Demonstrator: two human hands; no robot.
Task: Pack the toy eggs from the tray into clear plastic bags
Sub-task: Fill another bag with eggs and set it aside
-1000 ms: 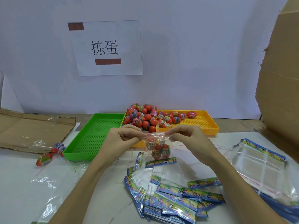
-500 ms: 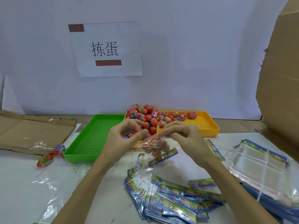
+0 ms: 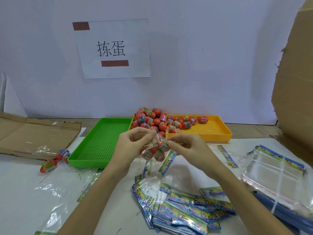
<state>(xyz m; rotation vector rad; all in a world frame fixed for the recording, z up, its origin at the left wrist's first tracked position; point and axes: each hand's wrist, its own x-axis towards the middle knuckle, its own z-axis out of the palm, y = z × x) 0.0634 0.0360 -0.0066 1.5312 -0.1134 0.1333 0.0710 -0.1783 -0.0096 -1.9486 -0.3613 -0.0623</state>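
From the head view, the left hand (image 3: 131,146) and right hand (image 3: 188,148) meet above the white table (image 3: 20,184), fingers curled and pinching a clear plastic bag of red toy eggs (image 3: 155,149), just before the yellow perforated tray (image 3: 218,131).

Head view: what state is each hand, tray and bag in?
left hand: pinches the filled bag
right hand: pinches the filled bag
filled bag: holds eggs, lifted off the table
yellow tray: eggs heaped at its left end
green tray: no eggs inside
empty bags: stacked flat
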